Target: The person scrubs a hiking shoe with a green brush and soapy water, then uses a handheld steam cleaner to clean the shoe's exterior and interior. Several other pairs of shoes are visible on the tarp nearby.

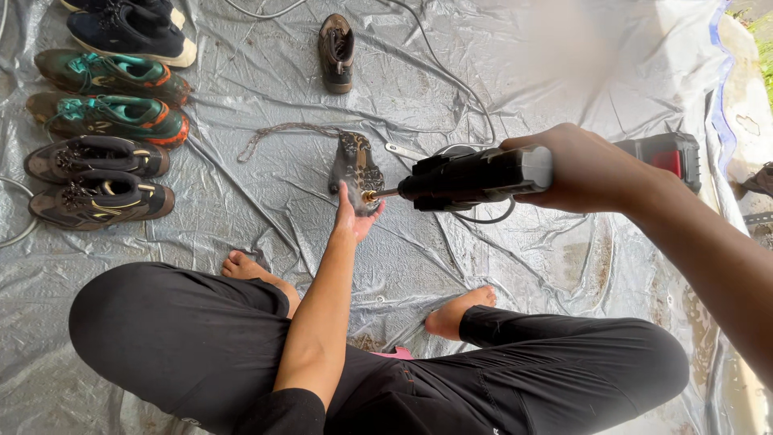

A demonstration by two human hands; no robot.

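Observation:
My right hand (592, 167) grips a black handheld spray gun (475, 176) with a red and black battery block (668, 155) at its back. Its brass nozzle (372, 195) points left, right at the fingers of my left hand (354, 216). That hand is open, palm up, held just in front of the nozzle and holding nothing. Just beyond it a muddy brown shoe (354, 163) lies on the grey plastic sheet (266, 105), with a loose lace (278, 133) trailing to its left. I sit cross-legged in black trousers, both bare feet on the sheet.
Several shoes stand in a row at the left: dark brown pairs (97, 189), green and orange ones (113, 97), navy ones (133, 28). A single brown shoe (336, 50) lies at the top. A hose (451, 80) runs across the sheet. The sheet's raised edge (725, 89) is at the right.

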